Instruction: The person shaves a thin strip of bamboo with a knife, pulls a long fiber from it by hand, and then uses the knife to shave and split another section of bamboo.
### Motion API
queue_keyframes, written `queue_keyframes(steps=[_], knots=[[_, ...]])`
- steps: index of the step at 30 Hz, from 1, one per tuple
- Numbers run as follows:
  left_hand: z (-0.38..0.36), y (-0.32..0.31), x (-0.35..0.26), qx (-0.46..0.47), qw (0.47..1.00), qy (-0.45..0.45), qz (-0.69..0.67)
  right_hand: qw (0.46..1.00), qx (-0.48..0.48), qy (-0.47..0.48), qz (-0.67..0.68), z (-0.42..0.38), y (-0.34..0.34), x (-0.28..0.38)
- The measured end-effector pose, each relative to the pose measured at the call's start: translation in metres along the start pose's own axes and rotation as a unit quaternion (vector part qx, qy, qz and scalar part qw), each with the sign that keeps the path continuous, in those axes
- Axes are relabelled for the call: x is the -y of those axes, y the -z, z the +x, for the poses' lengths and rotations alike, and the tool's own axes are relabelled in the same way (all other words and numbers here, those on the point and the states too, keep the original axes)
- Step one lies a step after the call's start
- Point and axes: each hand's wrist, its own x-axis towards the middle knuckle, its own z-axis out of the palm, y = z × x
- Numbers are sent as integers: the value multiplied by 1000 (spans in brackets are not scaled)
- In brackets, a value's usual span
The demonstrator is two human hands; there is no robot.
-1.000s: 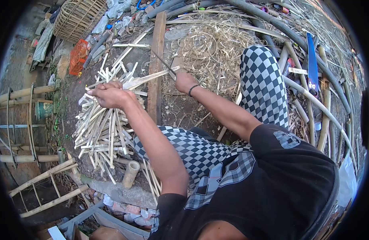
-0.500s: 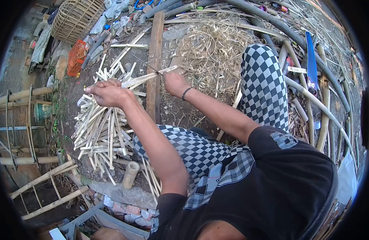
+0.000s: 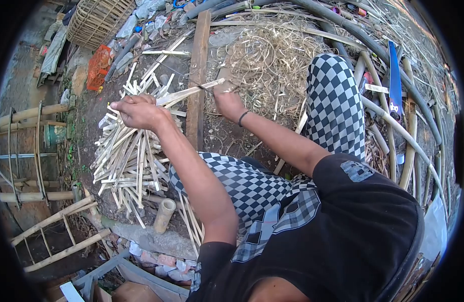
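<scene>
So the bamboo strip [image 3: 184, 94] is stretched between my two hands, lying across the upright plank [image 3: 196, 75] that runs away from me. My left hand [image 3: 136, 111] is clenched around the strip's near end, knuckles up. My right hand [image 3: 227, 100] is closed on a knife [image 3: 212, 85], and the blade sits right at the strip's far end, touching it as far as I can tell; the handle is hidden inside the fist. There's a dark band on that wrist.

Just under and below my left hand is a big loose pile of cut sticks [image 3: 126, 161], fanned out on the dirt. A short bamboo tube [image 3: 164, 215] lies at the near edge of that pile. Past my right hand there's a tangled heap of shavings [image 3: 267, 55]. My checkered-trouser knee [image 3: 332, 95] sticks up to the right of that hand, and further right a blue saw [image 3: 394, 83] lies among long bamboo poles [image 3: 408, 136]. Way off beyond my left hand sit a woven basket [image 3: 98, 20] and an orange crate [image 3: 98, 68].
</scene>
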Motion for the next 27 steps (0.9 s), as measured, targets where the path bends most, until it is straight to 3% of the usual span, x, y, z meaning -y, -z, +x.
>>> queue_keyframes(steps=[2, 4, 6, 9, 13, 18, 20, 22, 25, 27], knots=[[-2, 7, 1, -17, 1000, 4, 13, 999, 12, -35, 8, 7, -37, -47], [0, -2, 1, -36, 999, 10, 23, 989, 59, -135, -16, 19, -21, -49], [-2, -4, 2, -39, 999, 14, 32, 991, 37, -122, -35, 25, -8, -30], [-2, -10, 5, -21, 1000, 13, 1, 997, -9, -21, -75, 23, -4, -8], [-4, 1, 2, -15, 1000, 16, 14, 998, -4, -66, -20, 3, -44, -50], [-2, -3, 3, -47, 999, 13, 12, 990, 63, -108, -68, 33, -27, -55], [1, -7, 3, -39, 999, 25, -3, 997, -26, -29, -67, 22, -11, -34], [-1, -11, 0, -40, 999, 19, 7, 997, -7, -13, -74, 8, -19, -35], [-3, -7, -1, -48, 998, 23, 29, 998, -10, -55, -19, -20, -46, -70], [1, -6, -1, -50, 998, 20, 24, 983, 59, -169, -44, -10, -29, -69]])
